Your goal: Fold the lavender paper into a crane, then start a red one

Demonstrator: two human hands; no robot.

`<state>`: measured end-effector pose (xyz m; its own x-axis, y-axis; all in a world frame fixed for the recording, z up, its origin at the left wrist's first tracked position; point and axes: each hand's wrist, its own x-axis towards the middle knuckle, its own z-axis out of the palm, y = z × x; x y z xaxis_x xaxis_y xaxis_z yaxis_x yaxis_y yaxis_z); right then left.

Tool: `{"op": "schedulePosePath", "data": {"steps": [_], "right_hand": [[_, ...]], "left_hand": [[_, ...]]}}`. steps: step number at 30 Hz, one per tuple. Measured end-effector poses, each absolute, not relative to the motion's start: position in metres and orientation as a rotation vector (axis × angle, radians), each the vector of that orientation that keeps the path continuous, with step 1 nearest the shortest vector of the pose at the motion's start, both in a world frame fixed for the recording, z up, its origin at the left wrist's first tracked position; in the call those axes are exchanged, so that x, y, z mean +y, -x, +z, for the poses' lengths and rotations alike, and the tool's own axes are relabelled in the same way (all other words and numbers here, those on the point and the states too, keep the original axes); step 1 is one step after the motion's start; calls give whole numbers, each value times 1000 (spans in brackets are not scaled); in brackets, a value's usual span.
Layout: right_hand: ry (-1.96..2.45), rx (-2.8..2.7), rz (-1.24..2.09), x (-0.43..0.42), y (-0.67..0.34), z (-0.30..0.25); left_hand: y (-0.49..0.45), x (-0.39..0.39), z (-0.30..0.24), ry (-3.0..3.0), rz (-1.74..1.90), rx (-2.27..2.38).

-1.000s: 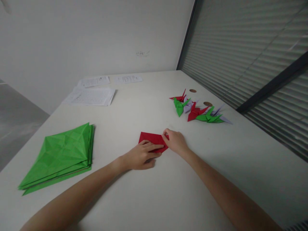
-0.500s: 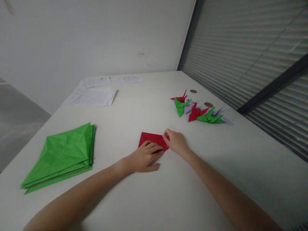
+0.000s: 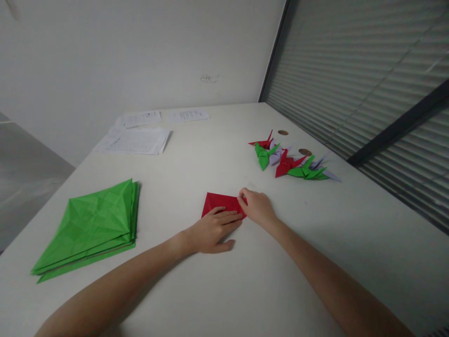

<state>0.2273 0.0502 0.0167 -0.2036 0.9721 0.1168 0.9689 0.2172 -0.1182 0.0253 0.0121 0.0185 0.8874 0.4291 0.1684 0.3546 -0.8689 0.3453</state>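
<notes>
A folded red paper (image 3: 220,202) lies flat on the white table (image 3: 224,290) in front of me. My left hand (image 3: 210,230) rests on its near edge with fingers stretched out flat, pressing it down. My right hand (image 3: 257,207) pinches the paper's right corner, fingers curled together.
A stack of creased green sheets (image 3: 91,225) lies at the left. Several folded paper cranes (image 3: 287,161) in red, green and lilac sit at the right, near two round brown cable holes (image 3: 304,151). Printed white papers (image 3: 135,139) lie at the far side. Window blinds run along the right.
My left hand's fingers have slid slightly along the red paper's near edge toward the right. The right hand has stayed on the corner.
</notes>
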Motion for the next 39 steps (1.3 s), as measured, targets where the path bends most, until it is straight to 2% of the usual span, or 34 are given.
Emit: {"op": "schedulePosePath", "data": {"steps": [39], "right_hand": [[1913,-2402,-24,46,-223,24]], "left_hand": [[-28,16,15,-2766,373,733]]}}
